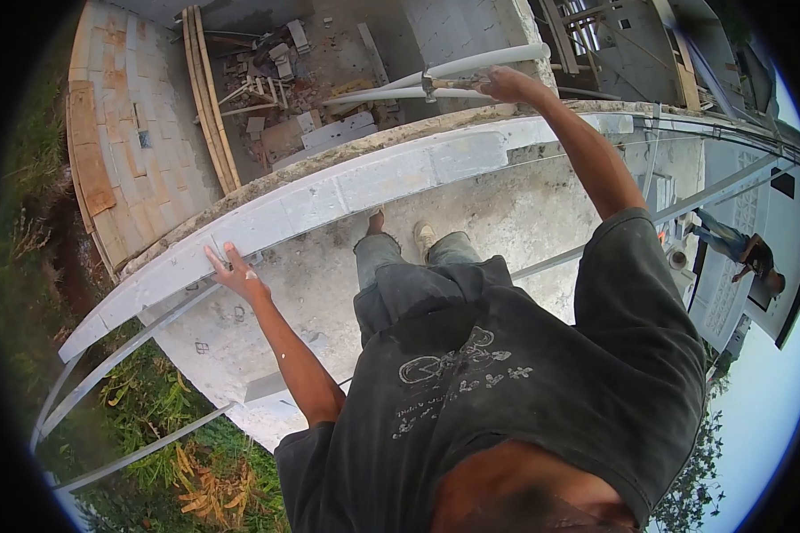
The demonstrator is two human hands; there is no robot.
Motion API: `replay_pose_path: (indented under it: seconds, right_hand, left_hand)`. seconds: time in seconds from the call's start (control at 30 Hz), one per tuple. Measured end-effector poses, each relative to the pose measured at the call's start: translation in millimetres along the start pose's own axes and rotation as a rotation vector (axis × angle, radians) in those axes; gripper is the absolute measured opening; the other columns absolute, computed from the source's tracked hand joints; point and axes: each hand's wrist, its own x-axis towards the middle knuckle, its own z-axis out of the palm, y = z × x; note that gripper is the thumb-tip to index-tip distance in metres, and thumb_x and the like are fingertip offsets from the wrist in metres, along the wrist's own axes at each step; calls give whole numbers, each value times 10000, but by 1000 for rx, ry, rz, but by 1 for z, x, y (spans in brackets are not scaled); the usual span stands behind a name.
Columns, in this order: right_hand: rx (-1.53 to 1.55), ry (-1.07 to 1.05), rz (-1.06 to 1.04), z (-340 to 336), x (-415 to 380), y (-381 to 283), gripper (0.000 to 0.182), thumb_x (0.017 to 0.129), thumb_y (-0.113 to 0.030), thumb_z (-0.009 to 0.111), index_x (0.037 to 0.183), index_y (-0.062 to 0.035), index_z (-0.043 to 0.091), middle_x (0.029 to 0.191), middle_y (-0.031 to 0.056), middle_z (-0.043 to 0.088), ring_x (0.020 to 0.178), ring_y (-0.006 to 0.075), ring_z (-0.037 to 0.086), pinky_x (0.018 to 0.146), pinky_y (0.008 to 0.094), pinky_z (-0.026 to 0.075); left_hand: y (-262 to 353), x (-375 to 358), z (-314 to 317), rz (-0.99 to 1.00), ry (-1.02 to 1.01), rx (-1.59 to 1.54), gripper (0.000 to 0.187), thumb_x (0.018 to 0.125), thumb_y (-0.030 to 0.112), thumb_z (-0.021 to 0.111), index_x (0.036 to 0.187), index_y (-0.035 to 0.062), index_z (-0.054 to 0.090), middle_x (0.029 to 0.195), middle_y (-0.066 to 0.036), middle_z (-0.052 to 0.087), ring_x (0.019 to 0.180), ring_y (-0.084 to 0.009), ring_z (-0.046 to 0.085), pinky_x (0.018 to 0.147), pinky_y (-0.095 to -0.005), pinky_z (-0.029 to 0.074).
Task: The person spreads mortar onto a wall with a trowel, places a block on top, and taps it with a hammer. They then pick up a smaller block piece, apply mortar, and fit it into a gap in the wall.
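Observation:
My right hand (511, 86) is closed around the handle of a hammer (430, 86), held over the far side of a low white block wall (302, 210). The hammer's head points left, near a white pipe (493, 59). My left hand (238, 274) rests against the wall's near upper edge, its fingers spread and nothing in its grip. Pale smears mark this hand. The wall curves across the view in front of my feet.
I stand on a concrete slab (507, 209). Metal bars (142, 336) cross its left side, above plants (213, 462). Beyond the wall, rubble and boards (280, 62) lie below, near bamboo poles (209, 102). Another person (756, 253) is at the far right.

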Motion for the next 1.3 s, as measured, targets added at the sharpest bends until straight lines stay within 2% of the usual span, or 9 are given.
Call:
replay_pose_path:
  seconds: [0.1, 0.2, 0.33, 0.57, 0.7, 0.9, 1.0, 1.13, 1.3]
  right_hand:
    - [200, 27, 43, -11, -13, -12, 425, 980, -277, 604, 1370, -107, 608, 1178, 240, 690, 1045, 351, 690, 933, 461, 527]
    - [192, -301, 70, -19, -16, -24, 431, 960, -308, 587, 1322, -81, 636, 1281, 220, 659, 1143, 395, 650, 1009, 475, 500]
    - [223, -178, 150, -32, -22, -35, 403, 972, -263, 590, 1321, -64, 627, 1261, 208, 673, 1080, 393, 679, 934, 480, 528]
    - [748, 462, 443, -6, -131, -51, 486, 1035, -419, 565, 1259, 6, 642, 864, 105, 674, 808, 233, 646, 726, 368, 497]
    - [1257, 886, 639, 72, -253, -92, 464, 1054, -476, 527, 1181, -39, 617, 728, -36, 512, 562, 52, 461, 497, 224, 360]
    - [1616, 1083, 1160, 171, -338, -140, 448, 1030, -518, 550, 1164, -91, 534, 677, -56, 457, 475, 41, 399, 395, 219, 314]
    - [1822, 885, 1193, 234, -343, -117, 419, 1021, -506, 579, 1114, -101, 523, 672, -60, 447, 479, 43, 380, 397, 228, 300]
    - [1748, 777, 1106, 265, -328, -94, 524, 1014, -450, 615, 1369, -83, 500, 671, -58, 434, 492, 53, 373, 413, 232, 301]
    - [2030, 1128, 1055, 281, -249, -48, 605, 1026, -408, 603, 1517, -113, 408, 691, -35, 470, 512, 69, 405, 425, 251, 333]
  left_hand:
    - [0, -4, 2, 16, -5, -51, 770, 908, 636, 649, 1557, 279, 438, 1452, -219, 316, 1242, -383, 511, 873, -484, 504]
    - [12, -9, 3, 27, -15, -27, 777, 912, 648, 638, 1559, 271, 435, 1421, -218, 337, 1209, -374, 523, 856, -470, 504]
    - [14, -9, 6, 33, -9, -20, 776, 919, 651, 625, 1557, 252, 440, 1431, -230, 342, 1238, -371, 506, 859, -460, 500]
    - [3, -4, 4, 56, 163, 326, 813, 925, 629, 632, 1568, 186, 404, 1542, -283, 259, 1395, -454, 380, 1041, -534, 429]
    - [30, -27, 14, 491, 205, 691, 753, 949, 526, 643, 1566, 174, 393, 1611, -287, 199, 1453, -449, 329, 1141, -558, 346]
    - [92, -125, 85, 1013, -640, 909, 828, 876, 505, 739, 1575, 260, 368, 1657, -167, 185, 1535, -410, 157, 1140, -730, 229]
    - [89, -146, 92, 1065, -729, 1076, 840, 829, 414, 803, 1557, 308, 396, 1653, -112, 216, 1539, -386, 168, 1124, -777, 201]
    - [75, -136, 89, 1141, -623, 1151, 902, 784, 261, 844, 1555, 351, 385, 1634, -92, 270, 1518, -361, 239, 1129, -737, 246]
    - [65, -125, 94, 1262, -585, 1101, 803, 822, 163, 808, 1520, 334, 449, 1585, -84, 335, 1465, -360, 315, 1085, -746, 303]
